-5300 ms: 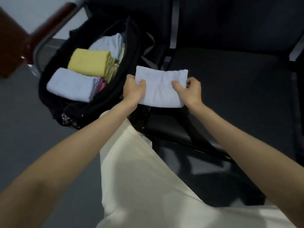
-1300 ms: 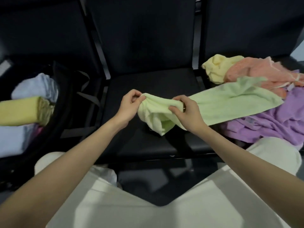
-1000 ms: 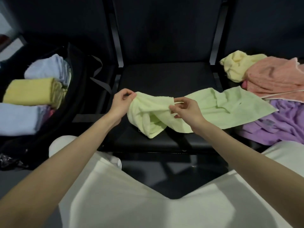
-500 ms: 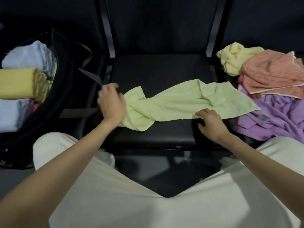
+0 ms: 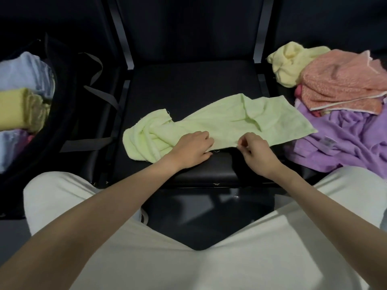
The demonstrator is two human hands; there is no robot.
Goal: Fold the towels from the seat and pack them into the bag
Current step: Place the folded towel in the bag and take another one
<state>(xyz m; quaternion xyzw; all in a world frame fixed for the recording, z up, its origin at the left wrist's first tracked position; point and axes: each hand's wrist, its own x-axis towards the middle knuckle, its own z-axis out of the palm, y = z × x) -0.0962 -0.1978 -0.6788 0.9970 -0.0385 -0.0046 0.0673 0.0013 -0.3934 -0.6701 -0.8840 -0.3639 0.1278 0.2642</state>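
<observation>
- head view: green towel (image 5: 219, 124) lies across the middle seat (image 5: 188, 84), left end bunched, right end flatter and reaching onto the purple towel (image 5: 343, 143).
- change: a second ago both hands held it bunched in the air over the seat. now it's down on the seat and partly spread.
- left hand (image 5: 191, 146) has come in from the towel's left end to its near edge at the middle. fingers look curled onto the cloth there, grip not fully clear.
- right hand (image 5: 254, 149) has slid left along the near edge. thumb and fingers pinch the hem.
- bag (image 5: 62, 114) open on the left seat, holding folded blue and yellow towels. apart from the green one.
- pile on the right seat: pale yellow towel (image 5: 289, 59), orange towel (image 5: 339, 80), purple under them, all unfolded.
- read: laydown done, flattening under way. likely next is pulling the near edge taut before the first fold. bunched left end needs straightening or the fold goes lumpy.
</observation>
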